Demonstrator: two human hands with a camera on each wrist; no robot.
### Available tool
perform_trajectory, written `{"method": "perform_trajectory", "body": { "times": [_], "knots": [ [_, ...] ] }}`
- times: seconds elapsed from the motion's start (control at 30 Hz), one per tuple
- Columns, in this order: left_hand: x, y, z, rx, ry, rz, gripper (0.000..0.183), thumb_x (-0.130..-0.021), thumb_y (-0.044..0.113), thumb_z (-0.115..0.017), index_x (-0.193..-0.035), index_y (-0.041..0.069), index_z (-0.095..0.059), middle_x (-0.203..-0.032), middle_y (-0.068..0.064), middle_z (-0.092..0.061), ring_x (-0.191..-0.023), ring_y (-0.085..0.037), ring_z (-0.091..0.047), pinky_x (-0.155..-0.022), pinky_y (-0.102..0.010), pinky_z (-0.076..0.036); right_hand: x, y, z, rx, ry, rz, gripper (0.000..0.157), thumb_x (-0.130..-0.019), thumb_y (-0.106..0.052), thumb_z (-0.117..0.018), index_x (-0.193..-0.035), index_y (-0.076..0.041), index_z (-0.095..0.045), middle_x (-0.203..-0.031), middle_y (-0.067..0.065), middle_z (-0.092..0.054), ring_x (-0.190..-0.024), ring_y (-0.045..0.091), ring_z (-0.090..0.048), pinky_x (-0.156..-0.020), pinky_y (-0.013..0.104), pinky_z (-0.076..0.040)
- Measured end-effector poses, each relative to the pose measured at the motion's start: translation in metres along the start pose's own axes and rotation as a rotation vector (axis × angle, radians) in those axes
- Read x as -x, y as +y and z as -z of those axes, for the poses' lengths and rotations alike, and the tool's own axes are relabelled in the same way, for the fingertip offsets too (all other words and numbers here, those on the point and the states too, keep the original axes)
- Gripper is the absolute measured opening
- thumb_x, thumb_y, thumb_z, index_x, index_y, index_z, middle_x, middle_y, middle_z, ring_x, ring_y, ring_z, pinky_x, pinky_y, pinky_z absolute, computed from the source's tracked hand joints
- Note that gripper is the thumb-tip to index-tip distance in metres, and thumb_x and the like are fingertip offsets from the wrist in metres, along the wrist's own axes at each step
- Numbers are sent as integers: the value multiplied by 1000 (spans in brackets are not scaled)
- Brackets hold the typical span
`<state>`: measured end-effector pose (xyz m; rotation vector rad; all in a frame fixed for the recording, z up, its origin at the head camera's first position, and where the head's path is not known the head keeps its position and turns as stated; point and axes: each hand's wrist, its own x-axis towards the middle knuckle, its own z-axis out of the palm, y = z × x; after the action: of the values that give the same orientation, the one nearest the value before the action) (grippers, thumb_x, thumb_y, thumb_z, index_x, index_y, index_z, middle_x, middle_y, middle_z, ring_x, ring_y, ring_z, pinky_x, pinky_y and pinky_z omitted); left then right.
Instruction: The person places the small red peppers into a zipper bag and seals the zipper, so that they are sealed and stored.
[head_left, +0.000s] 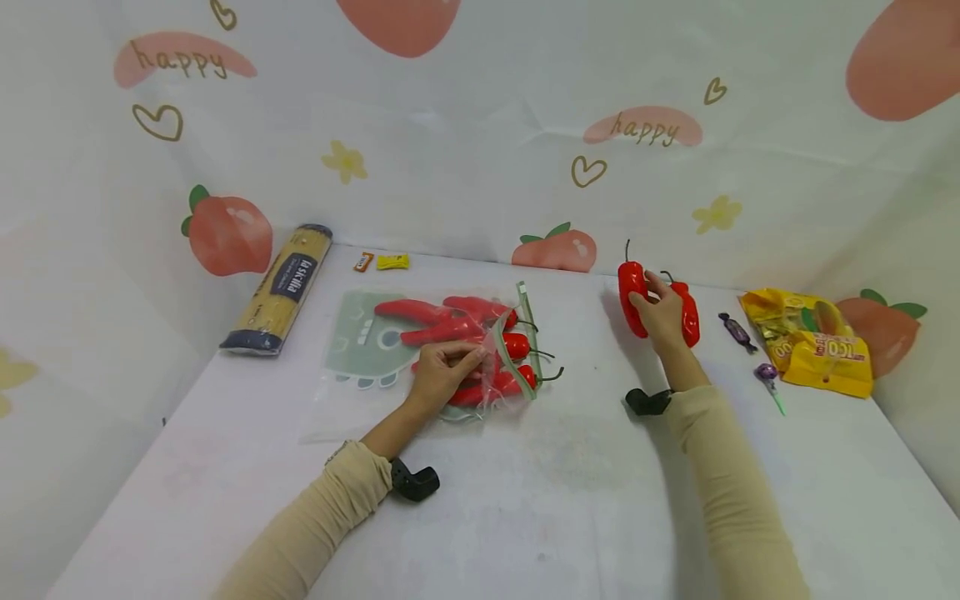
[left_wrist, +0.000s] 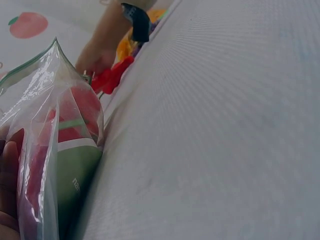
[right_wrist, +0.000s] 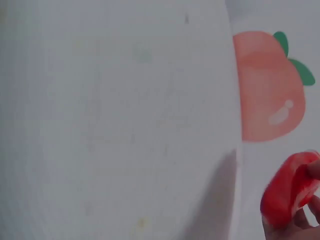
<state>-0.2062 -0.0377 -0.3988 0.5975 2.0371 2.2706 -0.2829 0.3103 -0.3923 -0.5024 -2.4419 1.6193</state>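
Note:
A clear zip bag (head_left: 352,329) with a green printed panel lies on the table, its zip edge to the right. Several red peppers (head_left: 408,311) are inside, their stems poking out past the opening. My left hand (head_left: 441,375) pinches the bag's upper film near the opening; in the left wrist view the bag (left_wrist: 80,165) stands lifted beside the fingers. Above the table on the right, my right hand (head_left: 662,315) grips a red pepper (head_left: 632,287), also visible as a red pepper (right_wrist: 282,192) in the right wrist view. Another red pepper (head_left: 686,312) lies just right of that hand.
A pasta pack (head_left: 281,287) lies at the left, with an orange sweet (head_left: 363,262) and a yellow sweet (head_left: 392,262) near the back edge. On the right are a purple wrapped candy (head_left: 737,332), a lollipop (head_left: 768,379) and a yellow snack bag (head_left: 817,346). A printed cloth wall (head_left: 465,167) stands behind.

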Motion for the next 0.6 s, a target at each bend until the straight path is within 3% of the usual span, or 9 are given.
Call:
{"method": "perform_trajectory", "body": {
  "times": [0.13, 0.23, 0.37, 0.47, 0.6],
  "knots": [
    [-3, -14, 3, 11, -10, -17, 22, -86, 3, -60, -97, -17, -63, -89, -38, -61, -65, -4, -65, -64, -24, -57, 10, -14, -9, -157, -4, -8, 65, -90, -11, -48, -146, -26, -20, -134, 10, -31, -121, 25, -34, -105, 43, -38],
    [-5, -23, 6, 12, -8, -12, 24, -86, 6, -61, -99, -15, -64, -93, -37, -62, -65, -4, -66, -64, -26, -57, 19, -22, -20, -261, -2, -37, 62, -90, -12, -51, -143, -27, -22, -122, 3, -31, -117, 21, -34, -102, 39, -40],
    [-5, -17, 6, 9, -11, 10, 22, -87, 2, -59, -100, -16, -63, -94, -37, -62, -66, -4, -66, -65, -27, -57, 39, -31, -41, -430, 13, -76, 48, -91, -25, -56, -132, -18, -30, -113, 2, -41, -110, 16, -44, -94, 28, -46],
    [-2, -8, 4, 10, -12, 2, 21, -86, -1, -58, -99, -18, -62, -92, -38, -61, -66, -5, -65, -66, -29, -58, 52, -37, -58, -573, 26, -96, 47, -91, -23, -57, -128, -12, -30, -118, 5, -45, -108, 13, -49, -95, 24, -47],
    [0, -1, 2, -1, -7, 2, 21, -86, -2, -58, -98, -19, -61, -91, -39, -61, -65, -4, -65, -65, -28, -58, 63, -43, -75, -691, 22, -101, 51, -92, -10, -52, -135, -8, -23, -123, 8, -41, -118, 19, -46, -104, 33, -41]
  ]
}}
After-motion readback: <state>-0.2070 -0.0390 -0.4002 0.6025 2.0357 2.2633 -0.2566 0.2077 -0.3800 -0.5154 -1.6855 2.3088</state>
